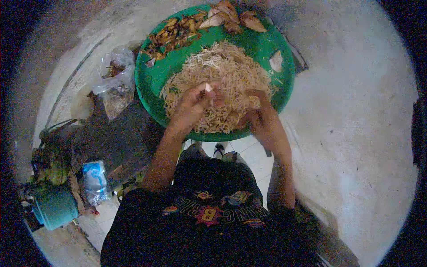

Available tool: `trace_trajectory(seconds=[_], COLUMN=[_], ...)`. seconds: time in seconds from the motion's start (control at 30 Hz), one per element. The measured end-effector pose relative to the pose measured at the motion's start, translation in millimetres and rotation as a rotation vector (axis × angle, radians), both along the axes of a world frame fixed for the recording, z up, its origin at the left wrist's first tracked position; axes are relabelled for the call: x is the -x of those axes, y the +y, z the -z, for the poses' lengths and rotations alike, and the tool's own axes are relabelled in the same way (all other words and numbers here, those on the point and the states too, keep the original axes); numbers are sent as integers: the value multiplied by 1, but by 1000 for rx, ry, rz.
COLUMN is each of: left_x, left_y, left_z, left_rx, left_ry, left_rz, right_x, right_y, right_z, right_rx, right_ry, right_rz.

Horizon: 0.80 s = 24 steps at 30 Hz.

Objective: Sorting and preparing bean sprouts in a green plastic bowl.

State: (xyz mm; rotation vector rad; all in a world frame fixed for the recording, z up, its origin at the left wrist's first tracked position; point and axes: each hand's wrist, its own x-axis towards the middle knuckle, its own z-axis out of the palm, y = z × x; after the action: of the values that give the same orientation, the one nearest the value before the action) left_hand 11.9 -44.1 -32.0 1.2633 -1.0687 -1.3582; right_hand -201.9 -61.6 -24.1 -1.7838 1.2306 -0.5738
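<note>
A broad green plastic tray (283, 90) lies before me, bearing a large mound of shredded meat (223, 63) that looks like chicken. Over the mound's left near side, my left hand (193, 105) pinches a small whitish shred (208, 87) at the fingertips. Its outline is blurred. To the right, my right hand (262, 111) has its fingers curled around a pale yellowish piece of meat (254, 101). Larger browned pieces of cooked chicken (227, 18) rest at the tray's far edge. Dark brown scraps (173, 33) are spread at the far left, and one pale piece (276, 61) sits apart at the right.
Left of the tray are clear plastic bags (116, 80) with brownish contents on a dark surface (110, 140). Nearer me are a blue-and-white plastic packet (96, 180) and a teal container (55, 207). A pale surface (347, 110) extends to the right; floor tiles show below the tray.
</note>
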Motion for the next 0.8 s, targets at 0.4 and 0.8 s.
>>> trace_trajectory(seconds=[0.4, 0.8], left_x=[29, 18], left_y=[3, 13], left_z=[-19, -16], left_rx=[-124, 146], left_ry=[438, 265], left_rz=[-48, -131], right_x=[-12, -22], right_y=[22, 32], right_z=[-35, -73], right_rx=[-153, -323], right_ry=[-283, -319], right_rz=[10, -90])
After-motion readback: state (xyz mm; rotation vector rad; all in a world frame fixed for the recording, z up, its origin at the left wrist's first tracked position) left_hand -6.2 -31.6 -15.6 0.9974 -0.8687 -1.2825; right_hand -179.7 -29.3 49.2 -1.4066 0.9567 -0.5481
